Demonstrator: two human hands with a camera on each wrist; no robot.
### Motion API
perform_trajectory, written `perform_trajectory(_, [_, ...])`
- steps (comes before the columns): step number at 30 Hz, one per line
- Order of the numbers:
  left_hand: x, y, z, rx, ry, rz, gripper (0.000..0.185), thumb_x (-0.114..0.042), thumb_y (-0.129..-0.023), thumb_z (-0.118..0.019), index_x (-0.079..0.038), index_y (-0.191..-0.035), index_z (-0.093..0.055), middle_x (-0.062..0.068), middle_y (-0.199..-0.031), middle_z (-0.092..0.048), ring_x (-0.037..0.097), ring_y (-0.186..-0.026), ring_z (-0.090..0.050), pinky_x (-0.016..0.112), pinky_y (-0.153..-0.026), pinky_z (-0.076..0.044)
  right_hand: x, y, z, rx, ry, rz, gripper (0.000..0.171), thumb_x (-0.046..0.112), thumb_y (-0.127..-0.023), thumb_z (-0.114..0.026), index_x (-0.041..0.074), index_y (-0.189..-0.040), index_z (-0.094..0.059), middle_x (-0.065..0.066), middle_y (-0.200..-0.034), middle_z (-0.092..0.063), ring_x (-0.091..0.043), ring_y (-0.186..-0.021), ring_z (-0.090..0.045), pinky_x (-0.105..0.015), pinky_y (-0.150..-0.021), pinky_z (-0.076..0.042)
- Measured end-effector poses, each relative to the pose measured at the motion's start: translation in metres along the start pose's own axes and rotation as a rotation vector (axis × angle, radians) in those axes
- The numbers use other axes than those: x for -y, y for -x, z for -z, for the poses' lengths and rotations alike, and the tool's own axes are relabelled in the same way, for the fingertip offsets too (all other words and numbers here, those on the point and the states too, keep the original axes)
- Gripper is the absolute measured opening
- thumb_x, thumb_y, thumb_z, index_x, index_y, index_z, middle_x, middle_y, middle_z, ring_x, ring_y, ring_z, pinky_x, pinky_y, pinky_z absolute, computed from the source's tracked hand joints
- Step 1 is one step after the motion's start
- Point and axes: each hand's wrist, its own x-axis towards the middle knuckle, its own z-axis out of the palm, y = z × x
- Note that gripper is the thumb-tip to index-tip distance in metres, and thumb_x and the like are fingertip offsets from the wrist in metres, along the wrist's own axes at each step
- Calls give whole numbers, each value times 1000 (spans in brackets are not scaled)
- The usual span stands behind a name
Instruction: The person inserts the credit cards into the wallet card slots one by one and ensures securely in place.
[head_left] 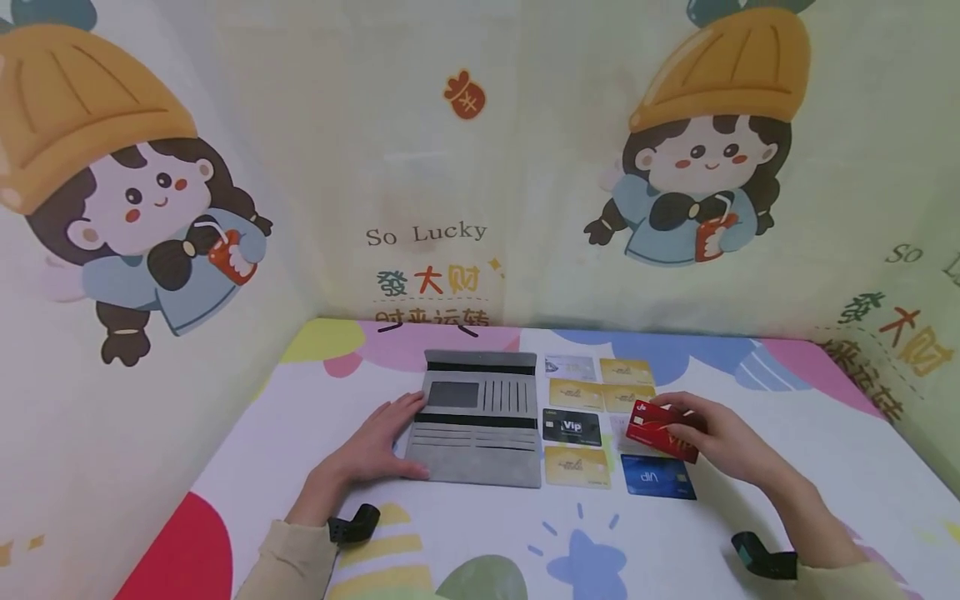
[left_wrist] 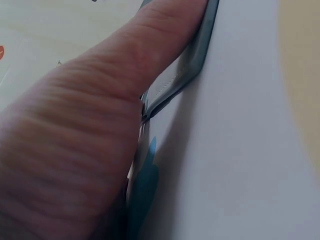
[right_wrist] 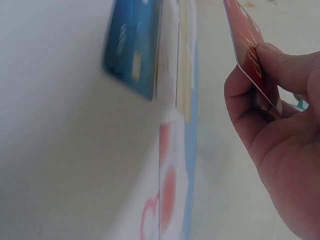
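A grey card wallet (head_left: 506, 475) lies unfolded on the table, showing its card slots and a dark window. My left hand (head_left: 375, 446) rests along its left side, fingers extended at the edge and thumb on the lower left corner. In the left wrist view the thumb (left_wrist: 150, 45) lies over the wallet's rim. My right hand (head_left: 727, 442) pinches a red card (head_left: 651, 427), tilted and raised above the table to the right of the wallet. From the right wrist view, the thumb presses the red card (right_wrist: 250, 52) against curled fingers. Below it lies a blue VIP card (head_left: 658, 479).
Between wallet and right hand, cards lie in two columns: a black Vip card (head_left: 572, 427), a silvery card (head_left: 570, 367) and several gold cards, one nearest me (head_left: 576, 467). A pale patch partly hidden under the red card is unclear. Patterned walls (head_left: 420, 167) border the table.
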Motion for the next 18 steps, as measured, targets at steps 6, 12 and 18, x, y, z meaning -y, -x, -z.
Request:
perform_trajectory(6, [-1,0,-2,-1,6,1,110,-57,-71,-85,-7,-156,-37,11,-164,-28,34,-151,-21,51,-122,-9,8,-10,-10,-14,7,8,41,9,-97,-66,2,-137,-56,-26,-128,-60,-41,-109,-61,-49,-84,-59])
perform_trajectory(12, [3,-2,-4,-14,-10,-42,109,-56,-73,-84,-4,-156,-37,12,-163,-29,33,-150,-22,52,-122,-11,19,-19,-20,-15,9,33,42,11,-97,-67,6,-138,-57,-23,-127,-61,-36,-107,-62,-48,-84,-59])
perform_trajectory(18, [6,-2,-4,-22,-21,-71,107,-56,-74,-84,-3,-155,-37,13,-162,-31,34,-150,-23,55,-121,-13,30,-32,-30,-11,-39,85,41,9,-97,-67,8,-137,-58,-22,-130,-60,-37,-108,-62,-47,-85,-59])
